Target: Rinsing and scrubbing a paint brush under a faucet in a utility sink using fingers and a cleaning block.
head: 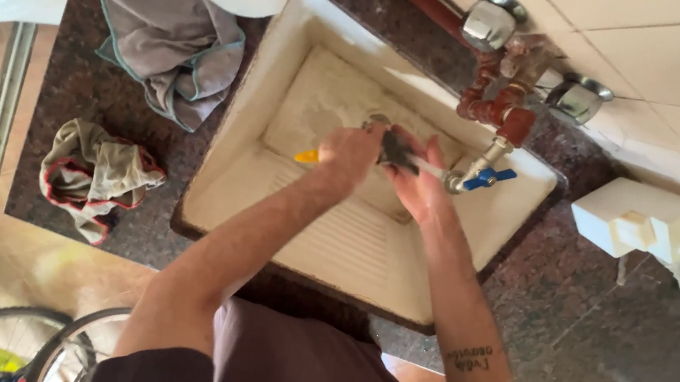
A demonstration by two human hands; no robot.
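Note:
Over a white ribbed wash sink (pixel 261 98) my left hand (pixel 350 154) is closed around something with a yellow end (pixel 306 156) sticking out to the left. My right hand (pixel 415 180) grips a small dark object (pixel 396 150) just under the spout of a tap with a blue lever (pixel 489 178). Both hands meet above the sink basin, close to the drain (pixel 378 120). What exactly the dark object is stays unclear, as fingers cover most of it.
A grey cloth (pixel 171 47) and a crumpled rag with red edging (pixel 93 175) lie on the dark stone counter left of the sink. Rusty pipework with two chrome knobs (pixel 501 65) sits on the tiled wall. A white box (pixel 640 221) is at right; bicycle wheels (pixel 46 345) below left.

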